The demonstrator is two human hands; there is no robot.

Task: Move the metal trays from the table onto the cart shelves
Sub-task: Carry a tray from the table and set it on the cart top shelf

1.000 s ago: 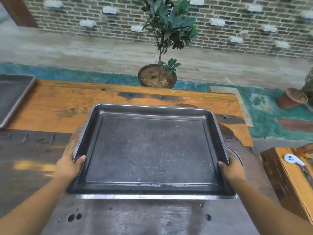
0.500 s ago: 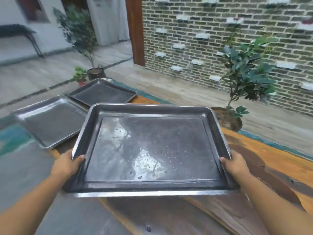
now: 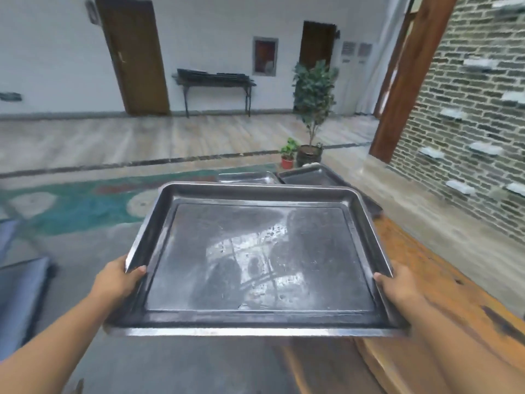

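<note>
While the large rectangular dark metal tray [image 3: 261, 260] hangs nearly level in the air, jutting past the left edge of the orange wooden table [image 3: 426, 282], the left grip [image 3: 119, 280] and right grip [image 3: 397, 285] each pinch a side rim, thumb on top (fingers beneath are hidden). Held only near its close corners, it could tip forward, or a careless swing could knock its far rim against the two grey metal trays [image 3: 309, 174] at the table's far end.

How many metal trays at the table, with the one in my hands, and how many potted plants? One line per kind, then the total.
Metal trays: 3 (held tray, shiny tray, dark tray)
Potted plants: 2 (tall plant, small plant)
Total: 5
</note>
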